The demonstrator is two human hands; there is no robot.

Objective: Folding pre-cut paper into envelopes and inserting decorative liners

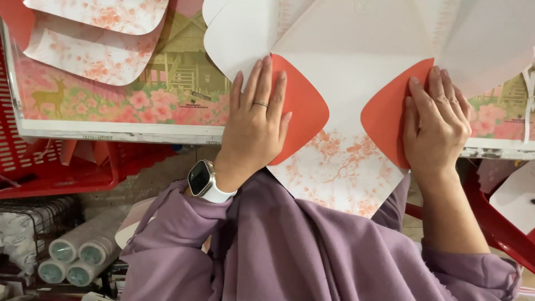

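Note:
A large white die-cut paper sheet (pixel 345 83) with an orange floral print lies in front of me on a work surface. Its two side flaps are folded inward and show red undersides. My left hand (pixel 256 120), with a ring and a white-strapped smartwatch on the wrist, presses flat on the left red flap (pixel 304 108). My right hand (pixel 437 125) presses flat on the right red flap (pixel 387 111). Both hands lie with fingers extended and together, gripping nothing. My purple sleeves and garment fill the lower view.
A stack of printed sheets (pixel 134 95) with a deer, house and pink flowers covers the board under the paper. More floral cut-outs (pixel 95 33) lie top left. Red plastic baskets (pixel 56 167) and rolled tubes (pixel 78 253) sit lower left; a red chair leg (pixel 496 223) is lower right.

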